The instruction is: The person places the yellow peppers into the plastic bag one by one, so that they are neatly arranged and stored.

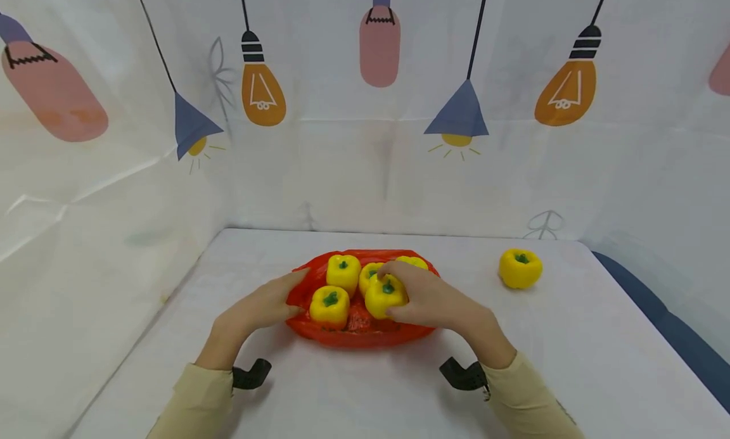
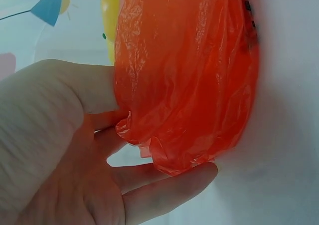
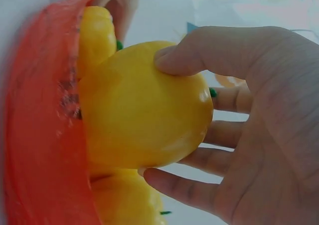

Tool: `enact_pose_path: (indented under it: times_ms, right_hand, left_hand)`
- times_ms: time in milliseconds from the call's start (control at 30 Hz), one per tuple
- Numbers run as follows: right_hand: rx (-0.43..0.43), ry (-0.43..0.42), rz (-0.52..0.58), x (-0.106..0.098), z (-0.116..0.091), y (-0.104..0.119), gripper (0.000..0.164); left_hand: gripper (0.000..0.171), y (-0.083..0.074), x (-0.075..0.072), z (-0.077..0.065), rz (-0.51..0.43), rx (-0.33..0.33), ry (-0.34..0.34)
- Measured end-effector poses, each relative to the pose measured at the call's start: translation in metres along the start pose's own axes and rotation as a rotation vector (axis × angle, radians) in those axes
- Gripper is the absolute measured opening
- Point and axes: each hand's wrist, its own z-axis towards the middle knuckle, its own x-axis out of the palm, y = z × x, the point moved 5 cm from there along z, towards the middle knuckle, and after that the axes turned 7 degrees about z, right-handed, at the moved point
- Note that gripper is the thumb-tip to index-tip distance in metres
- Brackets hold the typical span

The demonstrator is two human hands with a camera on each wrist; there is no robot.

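An open red plastic bag [image 1: 362,339] lies on the white table with several yellow bell peppers [image 1: 343,271] inside it. My left hand [image 1: 256,310] holds the bag's left side, thumb over the rim and fingers around the outside, as the left wrist view shows. My right hand [image 1: 433,299] grips one yellow bell pepper [image 3: 144,105] between thumb and fingers, at the right part of the bag's opening. In the head view the right hand partly hides a pepper [image 1: 412,260] at the back. Green stems show on the peppers.
A single yellow bell pepper [image 1: 520,269] stands on the white table [image 1: 593,337] to the right of the bag. White sheeting [image 1: 342,179] printed with lamps hangs behind and at the left. Something dark blue [image 1: 661,318] is beyond the table's right edge.
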Motion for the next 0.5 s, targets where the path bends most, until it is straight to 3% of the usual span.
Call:
enact_pose_path:
  times_ms: [233, 500]
  right_hand:
    - [0.007, 0.097, -0.005, 0.021, 0.008, -0.001, 0.053]
    - [0.004, 0.112, -0.046, 0.036, 0.012, 0.001, 0.053]
  left_hand:
    - [0.072, -0.001, 0.0, 0.001, 0.014, 0.003, -0.005]
    - [0.073, 0.0, 0.0, 0.001, 0.023, -0.005, 0.005]
